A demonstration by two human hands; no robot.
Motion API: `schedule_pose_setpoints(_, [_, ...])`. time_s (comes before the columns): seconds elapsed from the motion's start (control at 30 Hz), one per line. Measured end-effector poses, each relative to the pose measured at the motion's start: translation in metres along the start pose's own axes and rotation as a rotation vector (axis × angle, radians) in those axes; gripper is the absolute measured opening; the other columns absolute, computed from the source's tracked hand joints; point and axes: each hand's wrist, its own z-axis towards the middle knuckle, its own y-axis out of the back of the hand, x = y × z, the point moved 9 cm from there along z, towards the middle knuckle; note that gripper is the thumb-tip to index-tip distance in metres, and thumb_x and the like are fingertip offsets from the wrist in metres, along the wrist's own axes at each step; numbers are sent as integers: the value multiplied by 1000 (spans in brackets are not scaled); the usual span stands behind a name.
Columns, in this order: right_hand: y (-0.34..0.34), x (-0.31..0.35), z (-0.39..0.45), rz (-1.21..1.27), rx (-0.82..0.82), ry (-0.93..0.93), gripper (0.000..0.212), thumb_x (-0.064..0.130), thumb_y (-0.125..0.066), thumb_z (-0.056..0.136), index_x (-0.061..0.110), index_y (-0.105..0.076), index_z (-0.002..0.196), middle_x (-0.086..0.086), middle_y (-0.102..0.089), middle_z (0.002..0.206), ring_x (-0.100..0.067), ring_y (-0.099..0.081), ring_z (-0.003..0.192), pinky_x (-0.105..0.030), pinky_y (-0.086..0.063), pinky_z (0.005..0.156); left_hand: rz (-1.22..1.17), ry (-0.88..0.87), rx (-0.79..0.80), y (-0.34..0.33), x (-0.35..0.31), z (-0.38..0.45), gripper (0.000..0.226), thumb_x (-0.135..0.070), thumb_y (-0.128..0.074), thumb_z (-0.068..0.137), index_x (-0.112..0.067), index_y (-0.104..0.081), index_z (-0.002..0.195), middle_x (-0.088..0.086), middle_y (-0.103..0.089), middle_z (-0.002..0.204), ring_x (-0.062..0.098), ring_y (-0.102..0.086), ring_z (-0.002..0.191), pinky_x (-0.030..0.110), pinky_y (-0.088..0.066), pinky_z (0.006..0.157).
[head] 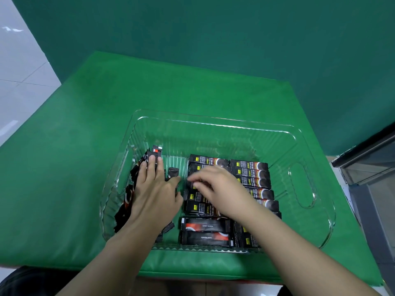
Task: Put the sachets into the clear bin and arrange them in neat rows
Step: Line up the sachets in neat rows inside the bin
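Inside clear bin (303,133), flat left hand (154,189) on loose sachets (130,197); right hand (218,189) grip unclear.

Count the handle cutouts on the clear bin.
2. Left cutout in the left end wall of the clear bin; right cutout in its right end wall. None look hidden.

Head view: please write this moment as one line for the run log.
left hand flat on loose sachets | right hand over sachet rows | clear bin on green mat
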Motion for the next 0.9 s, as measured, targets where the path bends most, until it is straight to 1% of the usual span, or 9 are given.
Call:
schedule_pose_setpoints(0.23, [-20,9,75,165,117,-147,52,-6,-36,91,22,-53,132,-5,-51,139,-23,-55,118,-36,-46,98,1,-5,-37,4,-1,-2,43,-46,-39,94,-31,-53,132,27,-7,155,38,1,146,45,6,118])
schedule_pose_setpoints(0.33, [-35,6,91,250,178,-231,56,-5,-34,88,26,-54,131,-8,-54,134,-26,-61,104,-32,-51,82,-10,-7,-81,6,0,-2,41,-43,-46,90,-30,-59,126,28,-18,153,38,-8,145,46,0,119])
schedule_pose_setpoints(0.43, [-44,6,97,460,180,-319,52,-7,-34,87,16,-59,126,-11,-61,123,-24,-63,101,-30,-53,83,-13,-7,-78,6,-1,-2,45,-44,-43,91,-33,-53,133,27,-14,154,37,-5,146,45,2,119])
schedule_pose_setpoints(0.5, [-44,9,95,602,168,-370,49,-9,-33,87,10,-61,123,-7,-63,117,-5,-62,64,-15,-48,50,-13,-1,-71,4,0,-1,47,-45,-39,92,-34,-48,137,26,-9,156,36,0,146,45,4,119])
schedule_pose_setpoints(0.57, [-43,7,94,676,150,-389,50,-10,-32,86,10,-63,119,2,-67,98,-4,-39,36,-17,-28,36,-22,-3,-99,5,0,-2,45,-43,-45,89,-32,-55,131,27,-15,154,37,-7,146,46,0,119])
schedule_pose_setpoints(0.67, [-41,-2,94,711,109,-386,52,-9,-33,84,16,-66,115,11,-54,47,-12,-24,40,-25,-21,43,-17,13,-92,2,3,-2,40,-40,-58,82,-28,-65,119,30,-26,149,41,-19,143,49,-10,118])
schedule_pose_setpoints(0.73, [-37,-3,89,741,69,-358,51,-7,-35,86,20,-65,117,16,-43,39,-10,-23,38,-24,-20,43,-26,15,-104,0,3,-1,37,-37,-67,75,-24,-71,109,31,-34,145,43,-30,138,51,-18,115])
schedule_pose_setpoints(0.8, [-28,0,83,769,16,-294,46,-4,-39,91,21,-61,123,22,-51,57,-5,-31,35,-21,-28,42,-42,7,-136,-1,3,0,37,-33,-73,68,-20,-73,102,31,-40,141,45,-37,133,54,-25,112])
schedule_pose_setpoints(0.9, [-16,1,73,865,-97,-235,38,0,-45,96,15,-56,129,13,-50,119,0,-52,46,-17,-42,51,-59,2,-162,2,1,-2,44,-35,-68,76,-18,-67,116,30,-30,148,42,-28,139,51,-18,116])
